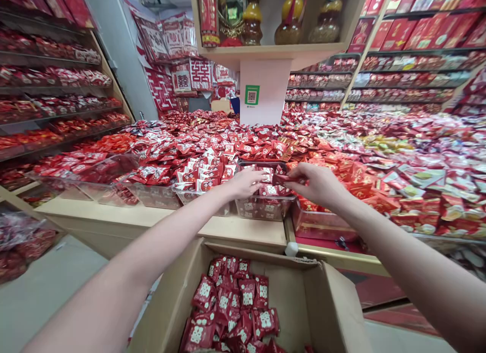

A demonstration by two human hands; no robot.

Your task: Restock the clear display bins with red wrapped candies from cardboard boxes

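A dark red packet [280, 180] sits just above the right part of the bin [262, 211], where the right hand [312, 183] seems to pinch it between thumb and fingers. The left hand [247, 183] reaches over the bin's left side, fingers loosely bent among the red packets there; whether it grips one, I cannot tell. The slick wrapper could slide from a fingertip pinch and drop among the orange-red packets [351, 170] just beside the bin, mixing kinds. Pressing down on the pile could push packets over the low rim.

The wrappers look like glossy, pillow-shaped film with crimped ends; the bin is clear, thin-walled plastic. It stands at the edge of the pale wooden worktop [159, 220]. Below gapes a matte cardboard box [339, 305], its loose packets [246, 292] printed with white characters.
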